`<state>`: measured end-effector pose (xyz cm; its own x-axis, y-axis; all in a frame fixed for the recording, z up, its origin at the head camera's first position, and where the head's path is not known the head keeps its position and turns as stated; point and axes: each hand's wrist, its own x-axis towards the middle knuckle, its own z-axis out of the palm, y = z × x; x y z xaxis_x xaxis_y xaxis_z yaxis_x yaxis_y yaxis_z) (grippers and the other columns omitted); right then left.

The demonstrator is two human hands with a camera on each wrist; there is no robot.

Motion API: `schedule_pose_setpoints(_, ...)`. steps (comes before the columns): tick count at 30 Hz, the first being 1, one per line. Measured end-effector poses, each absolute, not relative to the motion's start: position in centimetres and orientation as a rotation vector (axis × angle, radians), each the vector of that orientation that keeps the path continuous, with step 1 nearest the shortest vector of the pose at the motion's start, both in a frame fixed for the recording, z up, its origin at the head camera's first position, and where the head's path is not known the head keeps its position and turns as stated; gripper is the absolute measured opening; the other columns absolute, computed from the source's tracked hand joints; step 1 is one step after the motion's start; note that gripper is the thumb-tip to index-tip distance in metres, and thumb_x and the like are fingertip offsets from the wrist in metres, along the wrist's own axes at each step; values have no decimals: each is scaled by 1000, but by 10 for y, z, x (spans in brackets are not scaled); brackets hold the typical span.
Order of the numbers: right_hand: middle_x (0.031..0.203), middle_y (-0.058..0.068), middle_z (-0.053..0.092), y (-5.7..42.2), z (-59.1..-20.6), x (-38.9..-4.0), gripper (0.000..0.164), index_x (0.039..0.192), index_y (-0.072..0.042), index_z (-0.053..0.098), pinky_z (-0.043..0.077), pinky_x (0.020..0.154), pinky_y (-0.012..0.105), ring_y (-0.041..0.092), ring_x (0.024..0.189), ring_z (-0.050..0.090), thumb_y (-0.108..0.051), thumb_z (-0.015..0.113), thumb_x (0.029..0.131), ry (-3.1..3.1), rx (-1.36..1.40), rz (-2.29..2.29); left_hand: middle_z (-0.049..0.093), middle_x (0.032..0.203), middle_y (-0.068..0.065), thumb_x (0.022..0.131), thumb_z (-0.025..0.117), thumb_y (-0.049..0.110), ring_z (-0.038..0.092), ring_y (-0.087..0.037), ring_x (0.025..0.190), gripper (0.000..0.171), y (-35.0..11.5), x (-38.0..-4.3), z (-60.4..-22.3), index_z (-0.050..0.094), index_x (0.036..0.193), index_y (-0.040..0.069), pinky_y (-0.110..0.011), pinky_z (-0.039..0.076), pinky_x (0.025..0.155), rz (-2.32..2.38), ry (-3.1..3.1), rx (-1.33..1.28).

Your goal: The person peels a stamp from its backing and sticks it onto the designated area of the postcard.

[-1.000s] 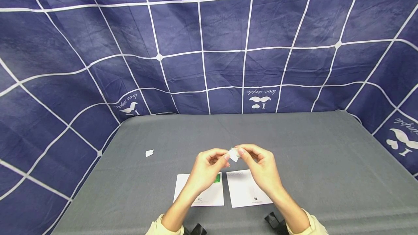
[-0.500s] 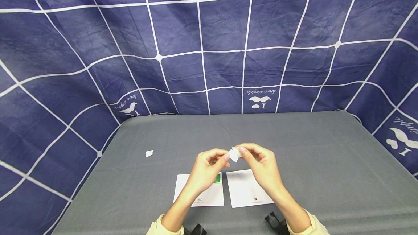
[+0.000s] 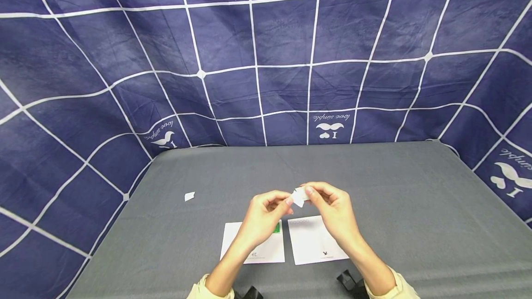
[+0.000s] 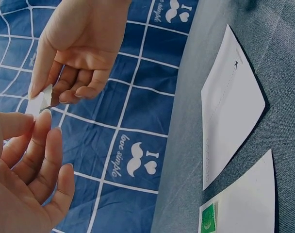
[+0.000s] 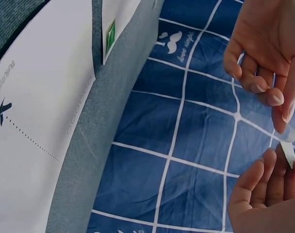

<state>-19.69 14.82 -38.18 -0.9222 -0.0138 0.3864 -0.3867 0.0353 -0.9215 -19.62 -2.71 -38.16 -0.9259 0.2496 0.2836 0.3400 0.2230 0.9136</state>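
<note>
Over the grey fabric-covered table, left hand and right hand angle inward, fingers pinching a small white paper piece, barely shifted from before.

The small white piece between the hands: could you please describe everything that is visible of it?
The small white piece looks thin and paper-like, with an irregular outline. The left wrist view shows a white part beside a pale greenish part with an uneven edge; I cannot tell whether they are separate layers. It is held up off the grey table, the left hand pinching one side and the right hand the other. Part is hidden.
</note>
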Motion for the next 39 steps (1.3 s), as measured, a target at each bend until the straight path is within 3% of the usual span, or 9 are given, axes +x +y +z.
schedule_pose_setpoints(8,94,11,70,149,-380,-196,17,100,5,68,52,70,28,20,76,65,-9,60,94,-2053,401,1976,66,74,-3,93,63,13,63,-11,68,14,-27,-197,-383,71,100,3,-26,49,64,-1813,-2388,-589)
schedule_pose_setpoints(24,91,5,70,149,-383,-198,19,100,8,67,51,69,26,14,74,63,-8,59,94,-2052,333,2060,66,76,-2,93,63,14,63,-11,69,15,-28,-195,-382,71,100,4,-26,49,65,-1823,-2396,-591)
schedule_pose_setpoints(39,94,11,69,150,-382,-197,19,101,3,69,52,76,30,14,81,64,-14,62,94,-2122,213,1996,68,77,-4,93,63,14,64,-12,70,16,-26,-194,-382,71,101,2,-25,48,65,-1844,-2398,-604)
